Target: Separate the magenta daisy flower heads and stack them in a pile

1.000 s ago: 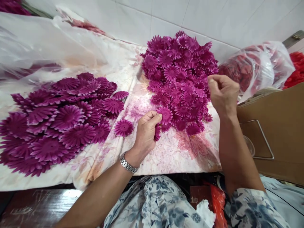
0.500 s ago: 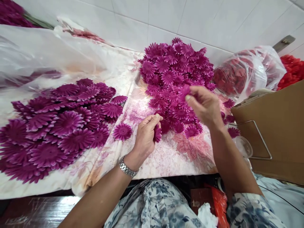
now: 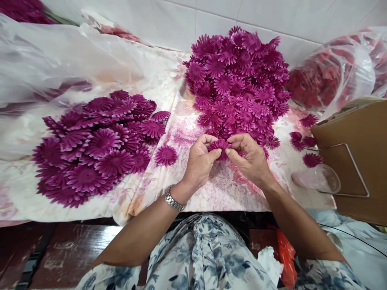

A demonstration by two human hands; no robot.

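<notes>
Between my two hands is a small magenta fabric flower (image 3: 220, 148), pinched at opposite edges. My left hand (image 3: 200, 160) grips its left side between thumb and fingers, with a metal watch on that wrist. On the flower's right side my right hand (image 3: 249, 159) pinches with thumb and forefinger. Just beyond the hands rises a tall heap of small magenta flowers (image 3: 236, 84). To the left lies a pile of larger, flatter magenta flower layers (image 3: 96, 153). One single flower (image 3: 166, 155) rests apart between that pile and my left hand.
A cardboard box (image 3: 353, 161) stands at the right, with a clear plastic cup (image 3: 317, 179) lying beside it and several loose flowers nearby. Plastic bags of red petals (image 3: 320, 76) sit at the back right. Plastic sheeting (image 3: 60, 60) covers the back left of the patterned tablecloth (image 3: 187, 197).
My right hand has come down and left to meet my left hand, and both now hold one flower. The camera view has shifted slightly.
</notes>
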